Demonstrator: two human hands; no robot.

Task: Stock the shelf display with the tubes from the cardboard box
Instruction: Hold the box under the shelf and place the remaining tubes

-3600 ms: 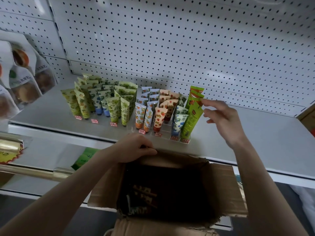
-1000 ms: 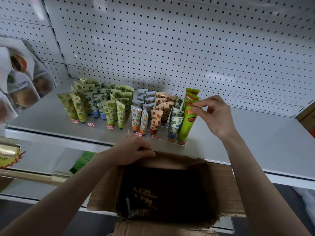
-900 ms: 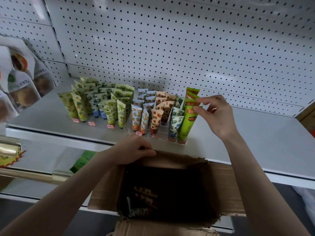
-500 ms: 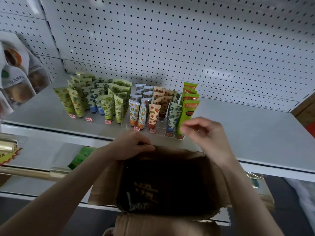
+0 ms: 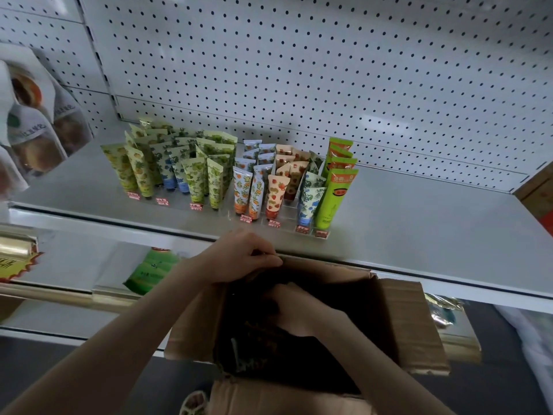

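Note:
An open cardboard box (image 5: 413,319) sits below the shelf edge, its inside dark. My left hand (image 5: 239,259) grips the box's far left rim. My right hand (image 5: 299,307) is down inside the box, its fingers lost in the dark, so what they touch is hidden. A few tubes (image 5: 251,363) show faintly at the box bottom. On the white shelf (image 5: 419,229) stands a clear display (image 5: 281,226) packed with rows of patterned tubes (image 5: 185,172). A row of bright green tubes (image 5: 333,193) fills its right end.
A white pegboard wall (image 5: 329,70) backs the shelf. Bagged snacks (image 5: 33,130) hang at the far left. A lower shelf holds a green packet (image 5: 149,271) behind a gold rail (image 5: 59,298). A brown carton edge (image 5: 538,190) is at far right.
My right hand has left the green tubes at the display's right end and dropped into the box. My left hand has kept its grip on the box rim.

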